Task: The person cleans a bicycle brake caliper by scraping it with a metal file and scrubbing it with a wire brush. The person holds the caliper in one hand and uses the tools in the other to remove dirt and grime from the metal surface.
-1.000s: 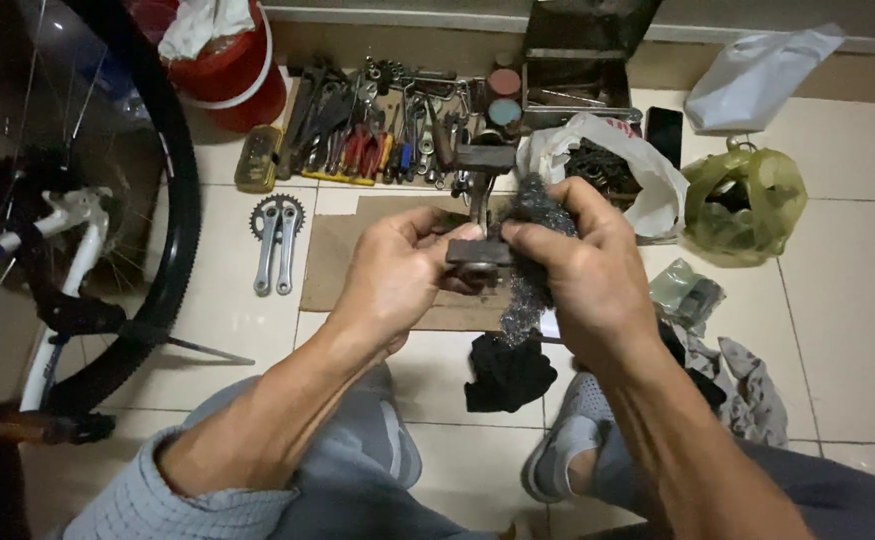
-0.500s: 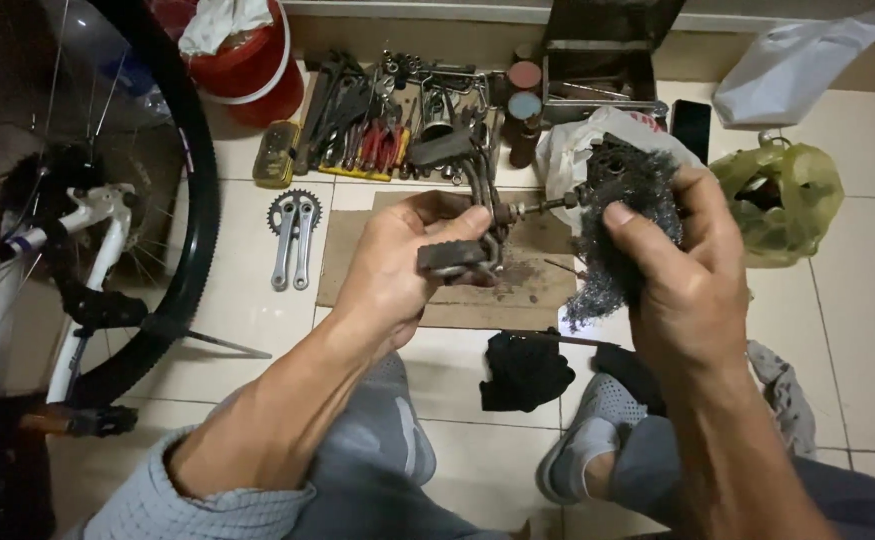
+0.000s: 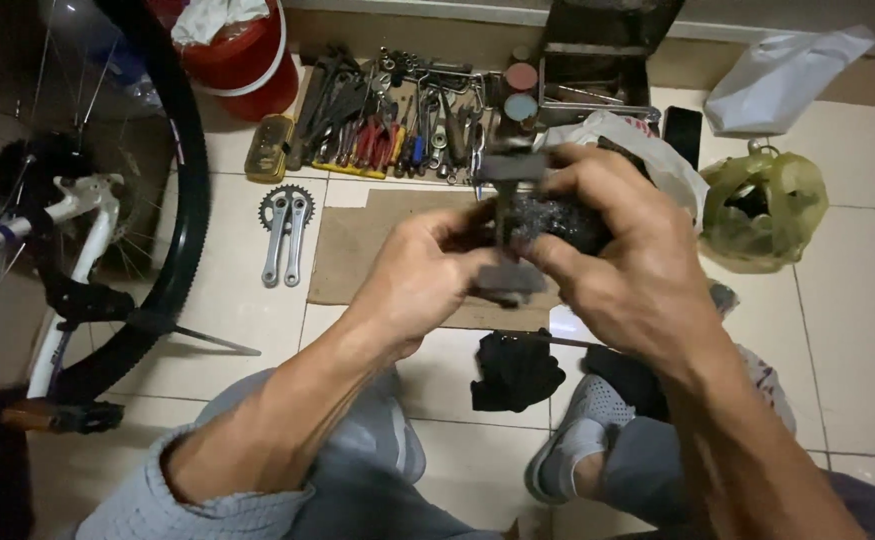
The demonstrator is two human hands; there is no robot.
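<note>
Above the cardboard sheet [image 3: 377, 250], both hands' fingers [image 3: 597, 180] closed on a grey pedal [image 3: 509, 225] and dark rag [image 3: 567, 222]; white cloth [image 3: 222, 15] in red bucket [image 3: 252, 70]

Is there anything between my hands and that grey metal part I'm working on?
Nothing separates them. The left hand grips the grey metal part directly, while the right hand presses a dark wad against it, so that wad sits between right palm and metal.
</note>
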